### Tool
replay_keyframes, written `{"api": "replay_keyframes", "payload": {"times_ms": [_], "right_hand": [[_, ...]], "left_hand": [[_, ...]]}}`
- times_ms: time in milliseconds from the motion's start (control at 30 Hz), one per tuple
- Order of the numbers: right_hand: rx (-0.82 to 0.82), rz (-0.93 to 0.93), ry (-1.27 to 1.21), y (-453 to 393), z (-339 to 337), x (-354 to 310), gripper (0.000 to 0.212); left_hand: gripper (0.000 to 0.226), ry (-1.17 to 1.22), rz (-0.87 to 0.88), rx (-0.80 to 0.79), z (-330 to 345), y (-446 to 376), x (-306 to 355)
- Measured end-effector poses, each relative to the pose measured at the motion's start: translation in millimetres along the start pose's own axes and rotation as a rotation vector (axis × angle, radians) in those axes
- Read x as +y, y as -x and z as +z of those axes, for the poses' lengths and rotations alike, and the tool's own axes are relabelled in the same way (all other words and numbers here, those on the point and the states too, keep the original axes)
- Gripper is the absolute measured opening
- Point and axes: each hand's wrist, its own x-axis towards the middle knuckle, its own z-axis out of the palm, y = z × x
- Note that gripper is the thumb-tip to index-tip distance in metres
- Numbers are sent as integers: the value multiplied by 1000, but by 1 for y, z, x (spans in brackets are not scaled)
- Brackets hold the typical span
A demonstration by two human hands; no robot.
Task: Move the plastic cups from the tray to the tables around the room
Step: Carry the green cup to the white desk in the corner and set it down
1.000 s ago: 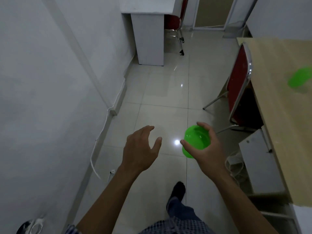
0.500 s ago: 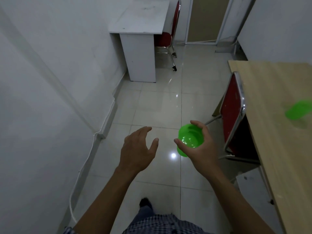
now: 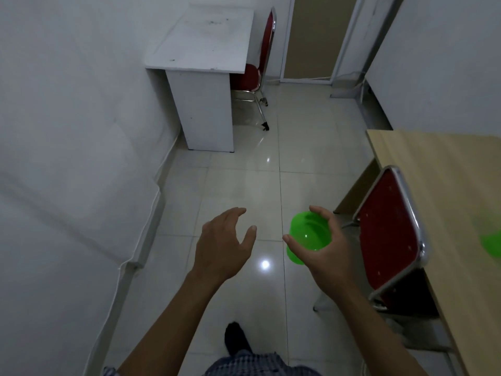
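My right hand [image 3: 324,252] grips a green plastic cup [image 3: 307,236], its mouth turned toward me, held above the tiled floor. My left hand [image 3: 223,244] floats beside it, empty, fingers spread and curled. A second green cup [image 3: 492,244] sits on the wooden table [image 3: 444,185] at the right edge of view, partly cut off. A white table [image 3: 206,42] stands ahead against the left wall with a bare top. No tray is in view.
A red chair [image 3: 387,240] with a chrome frame is tucked against the wooden table, close to my right hand. Another red chair [image 3: 260,66] stands behind the white table. A doorway [image 3: 311,36] lies straight ahead; the white wall [image 3: 67,131] runs along my left.
I have walked forward and my view has lifted: the white table and doorway now show more fully. The wooden table and red chair slid down and right. The cup stays in my right hand.
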Motion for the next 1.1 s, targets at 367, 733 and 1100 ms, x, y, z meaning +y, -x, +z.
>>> {"api": "replay_keyframes", "payload": {"times_ms": [367,733,1100], "right_hand": [[-23,-6,-20,-164,48,4,69],[-70,-6,-45,-364,57,23,70],[-106,-44,-21,-537,65,28,71]], "left_hand": [[50,3,-15,-21,5,-167,-13],[50,-41,-70,-36,37,-353,8],[49,-33,-74,12,59,-518,33]]}}
